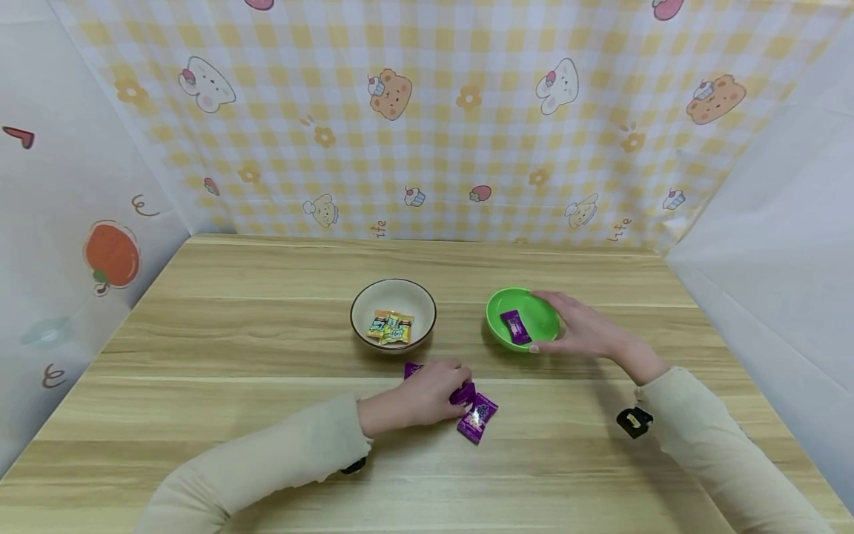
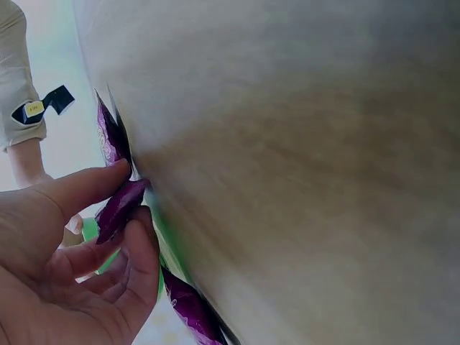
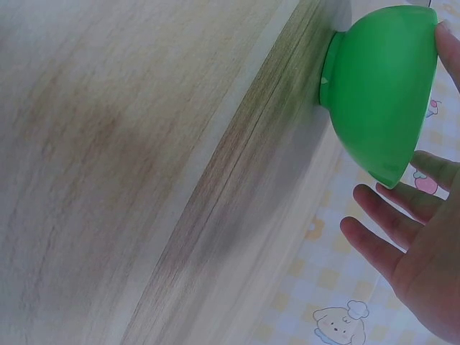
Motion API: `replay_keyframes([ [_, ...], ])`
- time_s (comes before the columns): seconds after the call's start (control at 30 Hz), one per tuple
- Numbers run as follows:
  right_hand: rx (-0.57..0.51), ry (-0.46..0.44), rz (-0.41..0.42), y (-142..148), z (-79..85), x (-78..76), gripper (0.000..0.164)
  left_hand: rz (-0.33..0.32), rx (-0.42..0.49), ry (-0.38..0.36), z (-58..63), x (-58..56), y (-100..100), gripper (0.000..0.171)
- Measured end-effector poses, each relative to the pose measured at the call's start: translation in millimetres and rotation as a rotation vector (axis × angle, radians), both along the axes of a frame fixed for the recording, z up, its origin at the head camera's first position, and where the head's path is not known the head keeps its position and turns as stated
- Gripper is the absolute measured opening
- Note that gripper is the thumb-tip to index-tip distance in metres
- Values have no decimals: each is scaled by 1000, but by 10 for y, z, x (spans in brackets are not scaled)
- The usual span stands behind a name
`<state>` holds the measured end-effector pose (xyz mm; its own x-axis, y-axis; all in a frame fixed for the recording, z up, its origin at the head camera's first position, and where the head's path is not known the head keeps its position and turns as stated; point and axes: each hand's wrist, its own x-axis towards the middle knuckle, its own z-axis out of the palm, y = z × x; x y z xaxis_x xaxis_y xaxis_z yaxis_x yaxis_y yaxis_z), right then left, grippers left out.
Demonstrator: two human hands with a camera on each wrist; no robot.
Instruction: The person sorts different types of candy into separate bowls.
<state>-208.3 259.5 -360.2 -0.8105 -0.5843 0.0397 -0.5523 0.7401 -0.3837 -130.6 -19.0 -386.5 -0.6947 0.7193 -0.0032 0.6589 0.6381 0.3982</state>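
Observation:
Purple candy packets lie on the table around my left hand [image 1: 430, 393]. One candy packet [image 2: 122, 208] is pinched between its thumb and fingers. Another purple packet [image 1: 477, 419] lies just right of that hand, and a third [image 1: 411, 368] is partly hidden behind it. At the right stands a green bowl [image 1: 544, 310] with one purple packet [image 1: 516, 327] inside. My right hand [image 1: 579, 326] touches the bowl's right side, thumb at the near rim and a finger at the far rim. In the right wrist view the other fingers [image 3: 381, 244] spread straight, off the bowl.
A cream bowl with a dark rim [image 1: 360, 315] stands left of the green bowl, holding several yellow fruit candy packets [image 1: 394, 328]. Both stand on a wood-grain table [image 1: 267, 311]. A checked cloth [image 1: 440, 133] hangs behind, with white sheets at both sides.

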Motion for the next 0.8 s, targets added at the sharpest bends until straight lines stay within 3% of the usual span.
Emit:
replay_keyframes([
  [0.23,-3,-8,-3,-4,15,8,97,-7,71,-47,5,-14,-21,23],
  [0.33,0,-9,-4,-6,18,10,97,11,115,-114,28,-25,-41,23],
  [0.57,3,-13,-3,-4,13,7,96,90,270,-364,94,-71,-86,23],
  [0.8,-1,-16,0,-4,14,12,96,131,332,-454,98,-100,-116,24],
])
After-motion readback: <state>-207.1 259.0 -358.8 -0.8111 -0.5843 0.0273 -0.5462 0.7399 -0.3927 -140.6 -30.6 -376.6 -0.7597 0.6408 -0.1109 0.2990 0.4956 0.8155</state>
